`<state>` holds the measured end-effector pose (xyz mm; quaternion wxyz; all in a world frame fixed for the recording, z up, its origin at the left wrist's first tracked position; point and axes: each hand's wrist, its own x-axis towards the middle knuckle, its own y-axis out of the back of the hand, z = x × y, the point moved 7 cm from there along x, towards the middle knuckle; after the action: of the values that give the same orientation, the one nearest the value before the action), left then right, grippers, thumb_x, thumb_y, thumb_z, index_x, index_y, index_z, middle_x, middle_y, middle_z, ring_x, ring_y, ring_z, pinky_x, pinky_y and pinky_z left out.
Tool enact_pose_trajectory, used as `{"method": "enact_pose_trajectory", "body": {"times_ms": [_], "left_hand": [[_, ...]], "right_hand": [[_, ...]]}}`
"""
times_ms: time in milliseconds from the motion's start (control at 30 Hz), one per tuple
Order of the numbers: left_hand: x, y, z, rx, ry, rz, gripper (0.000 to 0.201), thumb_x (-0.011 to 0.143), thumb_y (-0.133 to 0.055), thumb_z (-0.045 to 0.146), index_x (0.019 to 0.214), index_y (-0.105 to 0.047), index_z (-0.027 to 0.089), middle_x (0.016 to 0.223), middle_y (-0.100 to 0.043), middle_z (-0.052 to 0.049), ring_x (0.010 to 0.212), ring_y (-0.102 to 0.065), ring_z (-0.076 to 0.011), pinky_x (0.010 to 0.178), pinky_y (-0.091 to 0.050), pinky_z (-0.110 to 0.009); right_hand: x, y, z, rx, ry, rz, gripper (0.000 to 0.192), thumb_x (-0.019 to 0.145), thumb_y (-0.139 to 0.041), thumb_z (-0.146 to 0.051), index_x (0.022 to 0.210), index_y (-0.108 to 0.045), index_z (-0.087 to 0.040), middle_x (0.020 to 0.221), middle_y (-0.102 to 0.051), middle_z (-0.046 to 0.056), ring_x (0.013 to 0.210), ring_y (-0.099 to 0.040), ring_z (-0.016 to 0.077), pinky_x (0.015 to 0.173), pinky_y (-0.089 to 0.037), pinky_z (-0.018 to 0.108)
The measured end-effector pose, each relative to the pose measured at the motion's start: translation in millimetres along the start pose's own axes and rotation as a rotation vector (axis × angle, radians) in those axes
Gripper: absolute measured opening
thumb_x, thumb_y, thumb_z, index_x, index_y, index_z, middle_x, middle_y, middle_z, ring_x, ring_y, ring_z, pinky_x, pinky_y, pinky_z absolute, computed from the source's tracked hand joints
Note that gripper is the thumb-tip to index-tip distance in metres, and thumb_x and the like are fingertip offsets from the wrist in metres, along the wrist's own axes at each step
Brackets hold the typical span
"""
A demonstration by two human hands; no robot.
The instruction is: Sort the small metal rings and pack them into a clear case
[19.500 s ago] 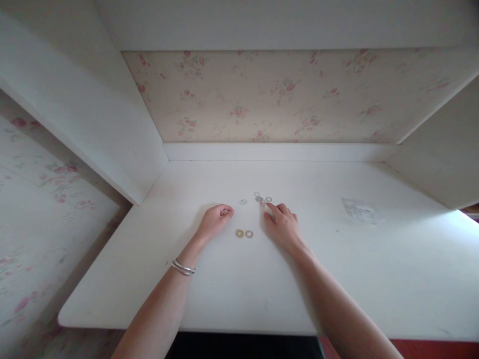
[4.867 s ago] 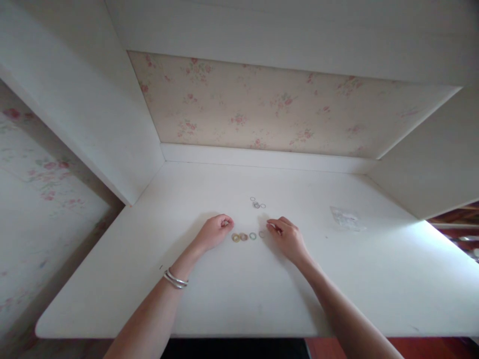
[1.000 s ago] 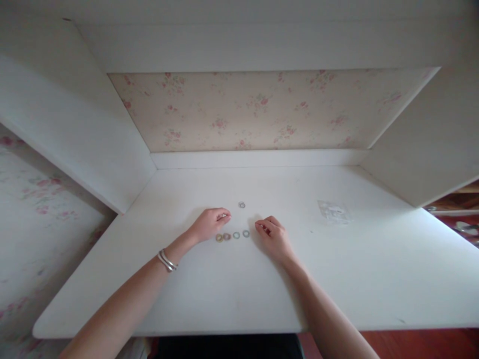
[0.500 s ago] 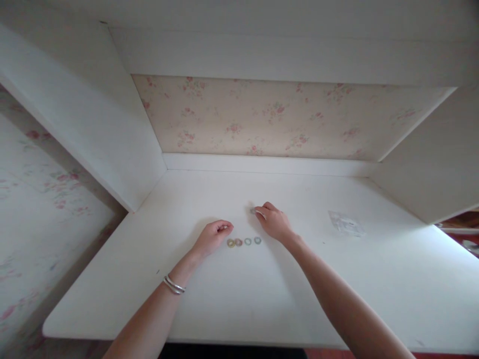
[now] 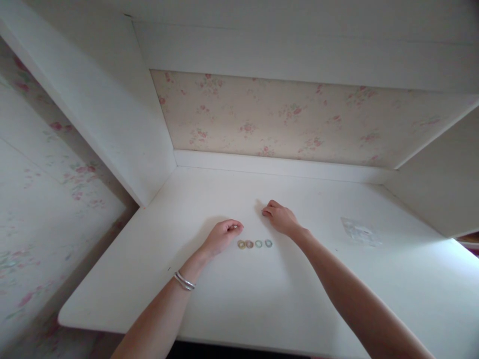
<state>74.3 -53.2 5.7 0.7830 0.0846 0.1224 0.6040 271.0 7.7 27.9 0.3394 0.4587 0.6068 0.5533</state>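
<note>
On the white desk [image 5: 209, 309], several small rings lie in a row: a yellowish ring [image 5: 241, 245], a brownish-pink ring [image 5: 249, 244], a pale green ring [image 5: 259, 244] and a grey-green ring [image 5: 268, 243]. Just behind the left end of the row is my left hand [image 5: 221, 236], thumb and fingers pinched together; whether anything is between them is hidden. My right hand [image 5: 281, 218] hovers behind and right of the row, closed in a pinch. The ring seen at its fingertips earlier is now covered by the fingers and does not show on the desk.
A clear plastic bag [image 5: 361, 232] lies on the desk at the right. White side panels [image 5: 93, 104] and an overhead panel [image 5: 280, 55] frame the desk, with flowered wallpaper [image 5: 243, 114] behind. A small dark speck [image 5: 168, 269] is left of my left forearm.
The whole view has shifted, so desk and rings appear further right. My right fingers have turned and now hide the ring they pinch. My left hand stays by the row.
</note>
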Motion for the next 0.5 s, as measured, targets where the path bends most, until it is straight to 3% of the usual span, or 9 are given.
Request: {"method": "enact_pose_trajectory", "body": {"times_ms": [200, 333, 500], "left_hand": [[-0.4, 0.6, -1.3, -0.016, -0.001, 0.004, 0.031, 0.079, -0.057, 0.044, 0.092, -0.067, 0.018, 0.076, -0.062, 0.0, 0.066, -0.05, -0.0122, 0.06, -0.035, -0.023], [-1.4, 0.6, 0.1, -0.002, 0.003, 0.013, 0.031, 0.079, -0.056, 0.044, 0.093, -0.067, 0.018, 0.076, -0.063, 0.0, 0.067, -0.051, -0.0126, 0.061, -0.036, -0.024], [-2.3, 0.4, 3.9, 0.018, -0.002, 0.019, 0.034, 0.079, -0.055, 0.047, 0.093, -0.066, 0.018, 0.078, -0.064, -0.001, 0.07, -0.053, -0.0137, 0.062, -0.037, -0.024]], "right_hand": [[-16.6, 18.5, -1.7, 0.125, -0.001, 0.174, 0.026, 0.091, -0.043, -0.028, 0.089, -0.069, -0.026, 0.095, -0.06, 0.001, 0.074, -0.057, 0.0117, 0.064, -0.039, 0.023], [-53.6, 22.8, -6.3, 0.285, -0.003, 0.317, 0.027, 0.091, -0.043, -0.035, 0.091, -0.069, -0.024, 0.089, -0.06, 0.003, 0.065, -0.055, 0.0109, 0.063, -0.042, 0.023], [-102.7, 9.4, -21.0, 0.341, 0.025, 0.326, 0.028, 0.092, -0.042, -0.033, 0.093, -0.068, -0.022, 0.087, -0.059, 0.004, 0.068, -0.056, 0.0109, 0.066, -0.044, 0.022]]}}
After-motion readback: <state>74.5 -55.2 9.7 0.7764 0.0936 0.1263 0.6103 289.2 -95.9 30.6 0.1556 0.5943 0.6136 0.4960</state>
